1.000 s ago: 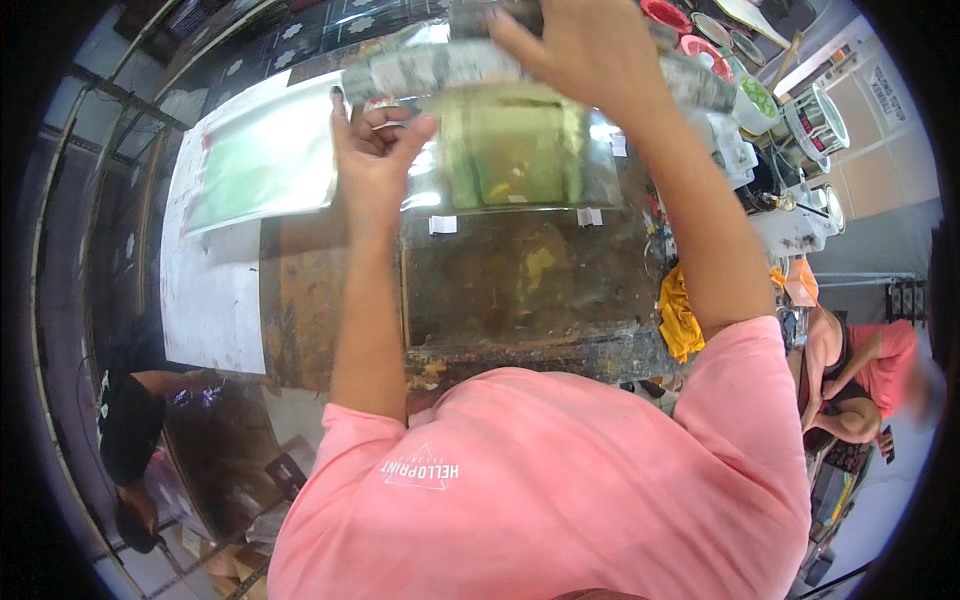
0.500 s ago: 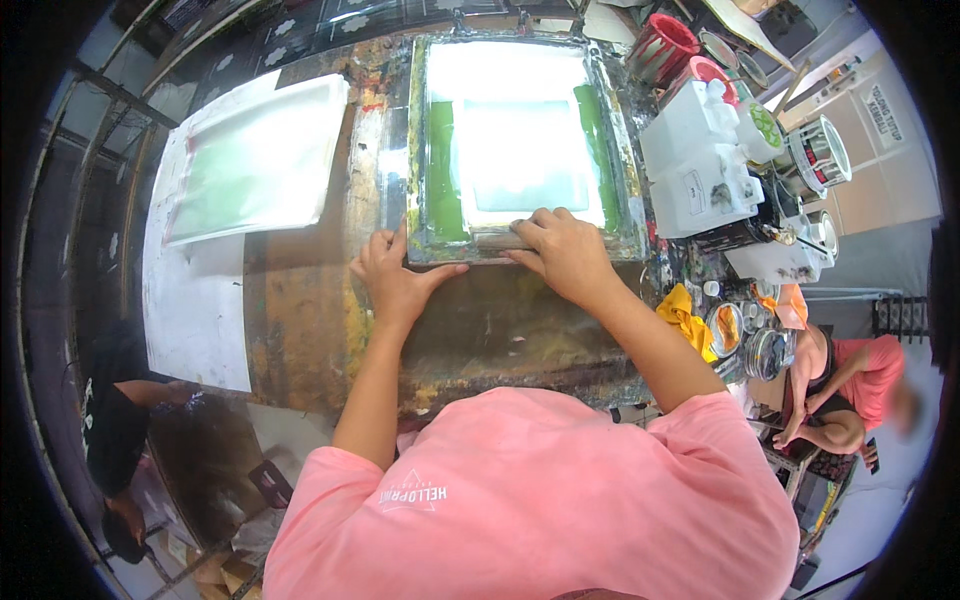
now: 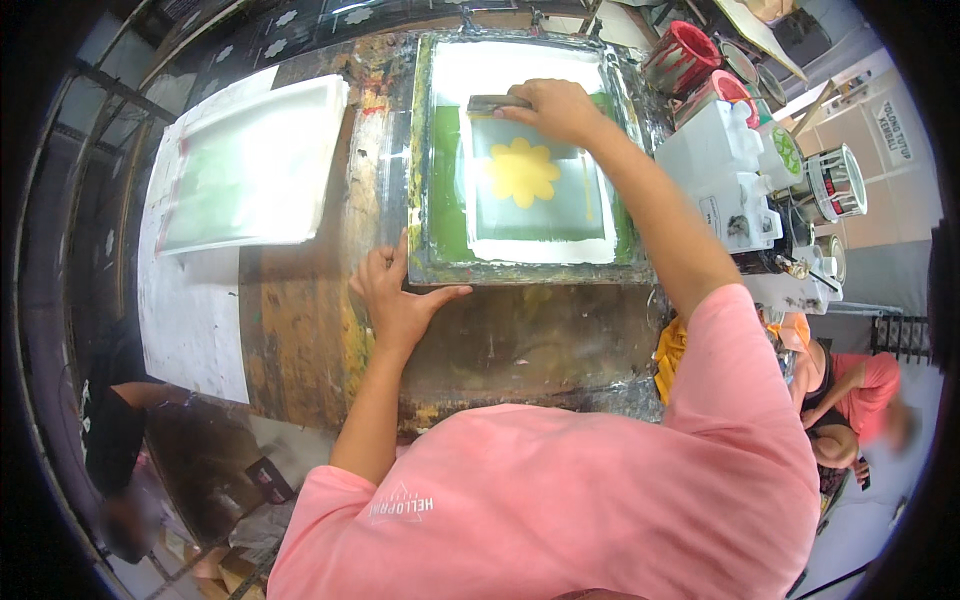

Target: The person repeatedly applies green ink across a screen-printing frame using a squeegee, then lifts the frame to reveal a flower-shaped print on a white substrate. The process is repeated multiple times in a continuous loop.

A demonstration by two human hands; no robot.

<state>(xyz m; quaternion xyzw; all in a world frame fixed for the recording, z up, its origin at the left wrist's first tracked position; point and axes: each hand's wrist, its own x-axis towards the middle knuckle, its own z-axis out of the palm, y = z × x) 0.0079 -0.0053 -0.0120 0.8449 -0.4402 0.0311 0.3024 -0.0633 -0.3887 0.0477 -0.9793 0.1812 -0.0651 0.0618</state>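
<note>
A screen-printing frame (image 3: 530, 273) with a green border to its mesh (image 3: 450, 215) lies on the stained worktable. A yellow flower shape (image 3: 522, 172) shows in the middle of the mesh. Near the far part of the mesh, my right hand (image 3: 560, 108) is closed on a squeegee (image 3: 488, 102), whose grey bar sticks out to the left of my fingers. My left hand (image 3: 392, 305) rests at the frame's near left corner. Its index finger points along the side edge, and its thumb stretches along the front edge.
Left on the worktable (image 3: 300, 330), a stack of translucent sheets (image 3: 250, 165) lies over white paper (image 3: 195, 320). White jugs (image 3: 710, 150), paint-smeared cans (image 3: 682, 55) and a yellow cloth (image 3: 668, 360) crowd the right side. One person sits at right (image 3: 865, 390); another is at left (image 3: 105, 430).
My right hand has moved the squeegee from the frame's near edge to the far part of the mesh, and the yellow flower now shows. My left hand stays at the corner.
</note>
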